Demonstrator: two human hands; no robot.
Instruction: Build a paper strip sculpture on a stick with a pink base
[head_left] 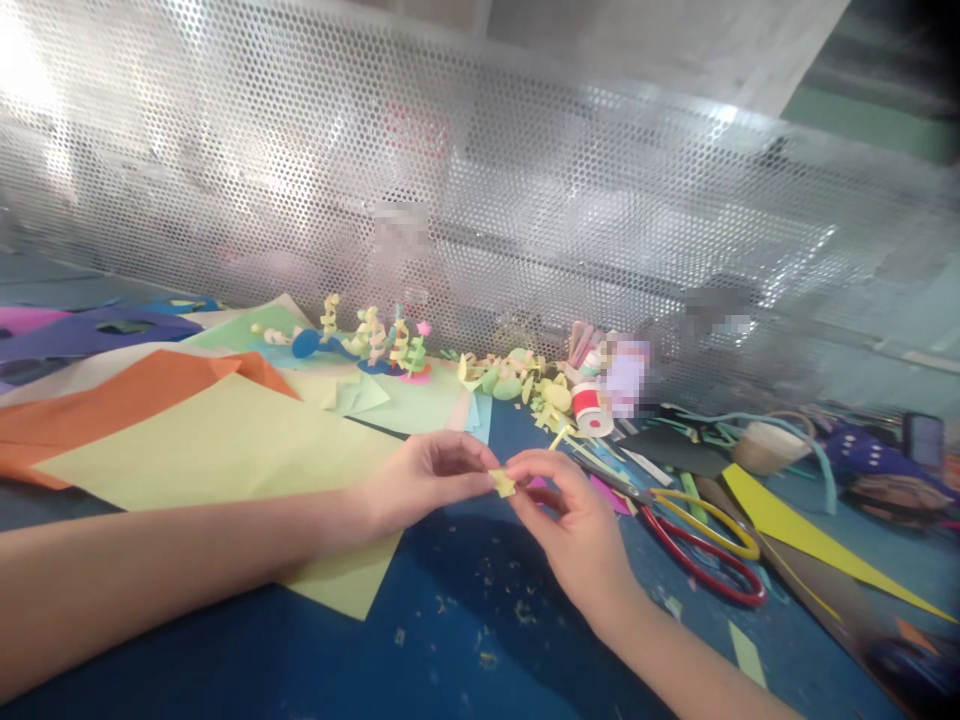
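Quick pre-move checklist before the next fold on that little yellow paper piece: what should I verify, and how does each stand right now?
1. Small yellow paper piece pinched by both hands: ok.
2. Left hand fingertips on the piece: ok.
3. Right hand fingertips on the piece: ok.
4. Scissors lying apart from the hands, to the right: ok.
5. Fold lines on the piece: cannot tell, too small and blurred.
6. Yellow sheet under the left forearm, flat: ok.
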